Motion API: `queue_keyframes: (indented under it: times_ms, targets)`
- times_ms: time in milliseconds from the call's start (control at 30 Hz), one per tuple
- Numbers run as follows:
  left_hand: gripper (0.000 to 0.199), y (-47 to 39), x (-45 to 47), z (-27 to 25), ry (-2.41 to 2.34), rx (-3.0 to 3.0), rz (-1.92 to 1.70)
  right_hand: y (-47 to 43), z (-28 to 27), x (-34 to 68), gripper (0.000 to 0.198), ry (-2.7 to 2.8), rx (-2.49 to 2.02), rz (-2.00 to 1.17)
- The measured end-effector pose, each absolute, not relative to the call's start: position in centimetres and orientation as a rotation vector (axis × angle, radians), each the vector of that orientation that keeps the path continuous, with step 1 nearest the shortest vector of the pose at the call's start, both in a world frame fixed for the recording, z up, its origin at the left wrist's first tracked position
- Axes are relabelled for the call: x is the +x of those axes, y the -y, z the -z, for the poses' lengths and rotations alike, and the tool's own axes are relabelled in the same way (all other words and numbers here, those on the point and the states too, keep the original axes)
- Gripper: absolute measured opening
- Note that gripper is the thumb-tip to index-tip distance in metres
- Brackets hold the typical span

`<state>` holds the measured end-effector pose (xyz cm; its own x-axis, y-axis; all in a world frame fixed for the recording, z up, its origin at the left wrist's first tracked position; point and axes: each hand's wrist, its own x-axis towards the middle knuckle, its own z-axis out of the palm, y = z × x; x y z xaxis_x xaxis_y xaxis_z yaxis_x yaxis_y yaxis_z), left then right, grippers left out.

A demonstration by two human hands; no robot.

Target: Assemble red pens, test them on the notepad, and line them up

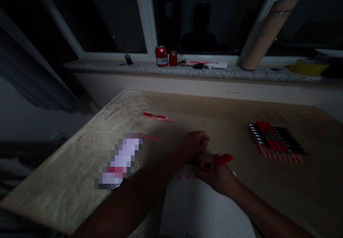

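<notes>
My right hand (218, 179) is closed around a red pen (224, 160) at the top of a lined sheet of paper (203, 209). The pen's tip is hidden by the fingers. Just beyond it, my left hand (194, 145) is closed with its fingers curled, close to the right fingers; what it holds, if anything, is hidden. Small pink flower-like marks (183, 176) show near the paper's upper edge. My left forearm crosses beside the sheet's left side.
A row of red, pink and black pens (276, 141) lies at right on the table (66, 166). Two pens (158, 116) lie at the back left, near a blurred-out pale object (123, 159). A red can (161, 56) and a tall cylinder (268, 36) stand on the windowsill.
</notes>
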<state>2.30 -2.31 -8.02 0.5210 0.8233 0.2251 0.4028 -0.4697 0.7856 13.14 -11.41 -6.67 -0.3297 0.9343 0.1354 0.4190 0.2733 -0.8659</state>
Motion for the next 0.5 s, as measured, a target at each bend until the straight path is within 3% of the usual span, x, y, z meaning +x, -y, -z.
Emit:
queue_keyframes:
  times_ms: [500]
  targets:
    - [0.017,2.34,2.31,7.93,-1.030,2.110,-0.780,11.50,6.93,13.36,0.026,1.942,-1.209,-0.978]
